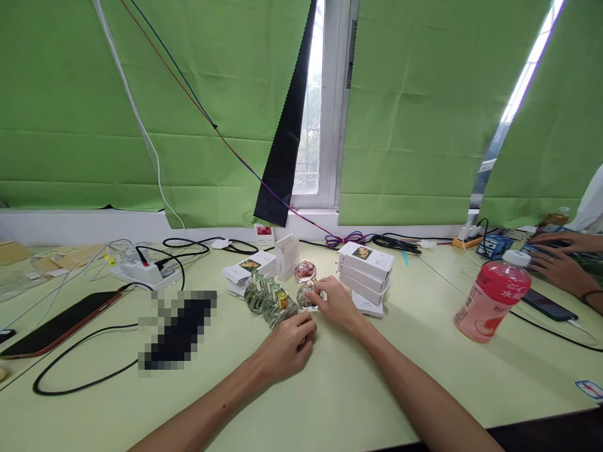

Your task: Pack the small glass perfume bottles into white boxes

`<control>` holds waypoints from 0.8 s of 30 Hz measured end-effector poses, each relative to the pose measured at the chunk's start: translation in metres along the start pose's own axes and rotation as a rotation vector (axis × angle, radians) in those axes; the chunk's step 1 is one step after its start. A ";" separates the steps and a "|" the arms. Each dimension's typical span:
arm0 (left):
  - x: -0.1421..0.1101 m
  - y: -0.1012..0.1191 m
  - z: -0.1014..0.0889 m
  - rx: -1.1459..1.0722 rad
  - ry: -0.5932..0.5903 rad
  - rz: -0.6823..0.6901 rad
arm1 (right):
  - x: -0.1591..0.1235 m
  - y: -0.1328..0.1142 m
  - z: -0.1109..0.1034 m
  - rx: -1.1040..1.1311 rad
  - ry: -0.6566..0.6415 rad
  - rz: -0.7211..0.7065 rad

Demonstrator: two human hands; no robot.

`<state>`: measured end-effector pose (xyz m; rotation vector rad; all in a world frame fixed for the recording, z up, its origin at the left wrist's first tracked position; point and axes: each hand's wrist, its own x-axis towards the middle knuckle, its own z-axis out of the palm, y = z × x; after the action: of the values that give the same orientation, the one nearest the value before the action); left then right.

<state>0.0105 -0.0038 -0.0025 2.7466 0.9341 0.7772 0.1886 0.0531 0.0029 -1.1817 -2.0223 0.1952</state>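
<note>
My right hand (335, 301) grips a small round glass perfume bottle (306, 297) at its right side, with thumb and fingers closed on it. Just behind that bottle stands another with a pink-red front (305, 271). My left hand (289, 342) rests on the table with curled fingers, at the near end of a row of clear glass perfume bottles (266, 298). Whether anything is inside those fingers is hidden. The nearest bottle of the row has a gold cap (282, 299); the others have silvery-green caps. Beside the row stands an upright white box (287, 257) with its flap raised.
White boxes are stacked (365, 273) right of my right hand; more boxes (249, 267) lie behind the row. A pink drink bottle (492, 296) stands at right, near a co-worker's hands (560, 254). Leftward are a phone (61, 323), a power strip (146, 273) and cables.
</note>
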 end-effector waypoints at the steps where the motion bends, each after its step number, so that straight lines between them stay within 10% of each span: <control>1: 0.000 0.001 -0.001 0.004 0.015 0.000 | 0.000 0.001 0.000 0.014 0.005 0.006; 12: -0.002 0.000 0.003 0.050 0.259 -0.056 | 0.003 0.004 0.000 0.193 0.079 -0.047; 24: -0.003 0.000 0.007 0.077 0.094 -0.130 | 0.002 0.003 -0.002 0.275 0.019 0.009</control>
<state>0.0121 -0.0051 -0.0098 2.7011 1.1714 0.8706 0.1916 0.0553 0.0041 -1.0147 -1.9025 0.4498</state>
